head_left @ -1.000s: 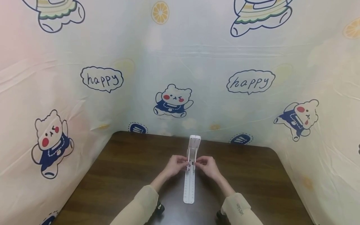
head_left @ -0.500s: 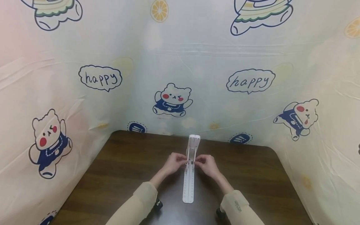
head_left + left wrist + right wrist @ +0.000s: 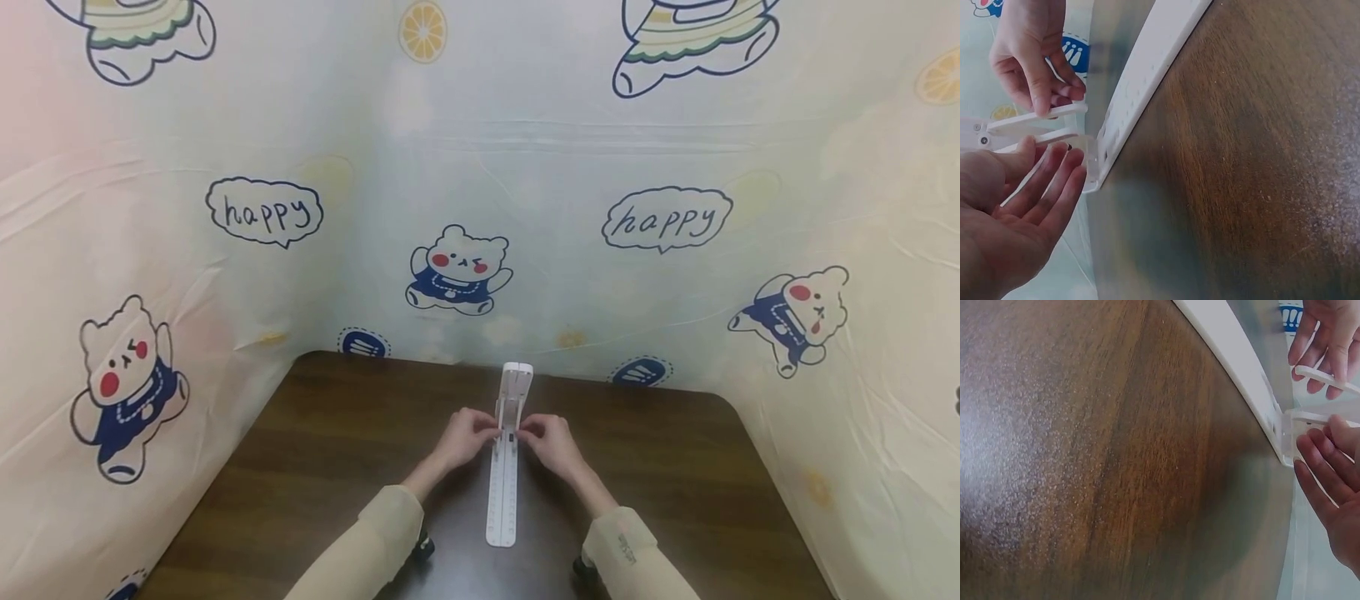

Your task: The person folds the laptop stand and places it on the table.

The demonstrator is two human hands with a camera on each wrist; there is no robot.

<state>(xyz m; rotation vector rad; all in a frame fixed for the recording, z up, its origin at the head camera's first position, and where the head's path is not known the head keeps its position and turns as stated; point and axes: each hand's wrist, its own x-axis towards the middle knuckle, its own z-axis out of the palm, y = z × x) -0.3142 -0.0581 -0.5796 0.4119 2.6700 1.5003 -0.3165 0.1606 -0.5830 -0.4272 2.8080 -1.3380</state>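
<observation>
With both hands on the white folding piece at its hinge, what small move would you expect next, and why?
Probably a slight further swing of the raised arm about its hinge. The left hand and right hand pinch it from either side where it meets the flat perforated strip, which lies on the brown table. Whether it goes up or down, I cannot tell.

A long flat base [image 3: 502,492] lies on the worktop [image 3: 315,450], running from the near edge toward the back, and an upright arm [image 3: 516,387] rises from its far end. The left hand [image 3: 467,436] is at the left of this joint and the right hand [image 3: 550,440] at the right. A printed sheet [image 3: 480,167] stands behind the worktop and along both its sides.
</observation>
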